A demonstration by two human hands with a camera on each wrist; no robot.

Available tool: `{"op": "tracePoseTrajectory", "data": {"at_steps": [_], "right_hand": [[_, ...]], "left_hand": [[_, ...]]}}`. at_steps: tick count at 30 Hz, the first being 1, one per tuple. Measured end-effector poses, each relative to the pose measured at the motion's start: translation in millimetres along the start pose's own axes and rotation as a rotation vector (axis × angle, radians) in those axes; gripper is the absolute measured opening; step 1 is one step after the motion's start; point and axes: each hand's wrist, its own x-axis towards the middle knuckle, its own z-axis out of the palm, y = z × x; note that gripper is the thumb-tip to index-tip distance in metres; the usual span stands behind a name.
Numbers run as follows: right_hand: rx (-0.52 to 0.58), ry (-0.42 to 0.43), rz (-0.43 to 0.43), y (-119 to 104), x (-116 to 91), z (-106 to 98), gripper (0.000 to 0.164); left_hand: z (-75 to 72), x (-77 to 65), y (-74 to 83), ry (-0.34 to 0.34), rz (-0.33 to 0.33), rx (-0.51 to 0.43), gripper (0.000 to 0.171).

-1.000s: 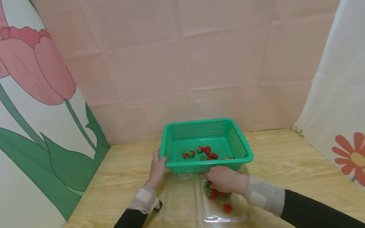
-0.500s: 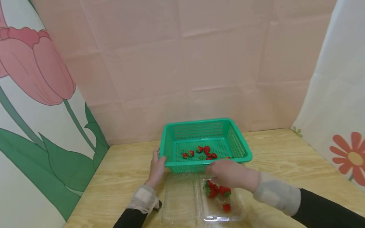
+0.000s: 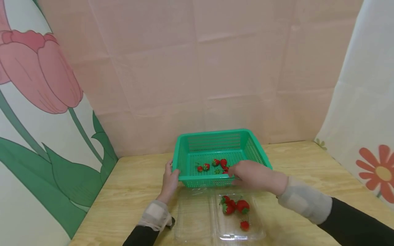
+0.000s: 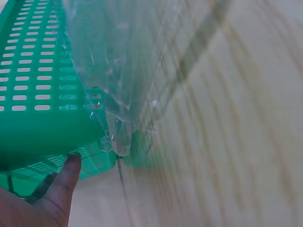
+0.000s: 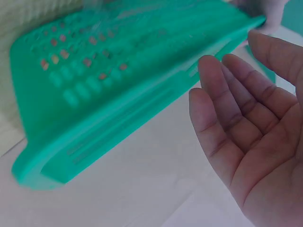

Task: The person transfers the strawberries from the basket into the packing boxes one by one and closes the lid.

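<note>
Head, basket: green basket point(image 3: 200, 177) sits on the table point(image 3: 138, 191), behind the clear container point(image 3: 197, 220); we read that as keeping the reach between them short.
Head, container: unfolded flat, so we can get at its right half from above. Strawberries point(image 3: 243, 207) lie there, most bunched, one apart toward the near edge.
Head, basket berries point(image 3: 206, 166): loose on the basket floor, mostly toward the near side.
Head, left hand point(image 3: 168, 183): grips the near-left corner, thumb on the rim; we'd guess to steady the basket.
Head, right hand point(image 3: 253, 176): over the near rim, right of middle, fingertips by the berries.
Left wrist, grip: we see a digit against the rim underside, part of the hand out of frame. Container edge is right by the basket wall; contact, can't tell.
Right wrist, palm: fingers loosely bent and spread, nothing held, probably kept relaxed to suit small fruit. Berries show red through the slots.
</note>
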Motion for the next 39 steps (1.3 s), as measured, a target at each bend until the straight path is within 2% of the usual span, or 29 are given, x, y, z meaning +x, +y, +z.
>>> {"op": "tracePoseTrajectory", "data": {"at_steps": [5, 9, 11, 14, 17, 20, 27, 39], "right_hand": [[0.013, 0.014, 0.036, 21, 4, -7, 0.007], [0.032, 0.026, 0.039, 40, 5, -6, 0.014], [0.041, 0.021, 0.049, 49, 6, -4, 0.015], [0.042, 0.002, 0.07, 60, 7, -1, 0.009], [0.035, -0.009, 0.074, 69, 10, 2, 0.007], [0.018, -0.017, 0.084, 76, 12, 7, 0.008], [0.003, -0.085, 0.153, 87, 13, 18, 0.011], [-0.034, -0.152, 0.175, 103, 18, 32, 0.018]], "left_hand": [[0.7, -2.5, 4.8, 0.004, -0.008, -0.009, 0.057], [-0.6, -1.0, 3.0, 0.005, -0.017, -0.002, 0.058], [-1.4, 1.5, -1.6, 0.003, -0.018, -0.003, 0.058], [-1.5, 8.6, -15.2, 0.002, -0.023, -0.023, 0.059], [-0.3, 14.5, -29.0, 0.015, -0.022, -0.027, 0.059], [1.1, 16.6, -36.0, 0.037, -0.017, -0.01, 0.059], [2.9, 12.4, -34.8, 0.064, 0.005, 0.008, 0.057], [2.9, 9.3, -28.4, 0.046, -0.018, -0.015, 0.058]]}}
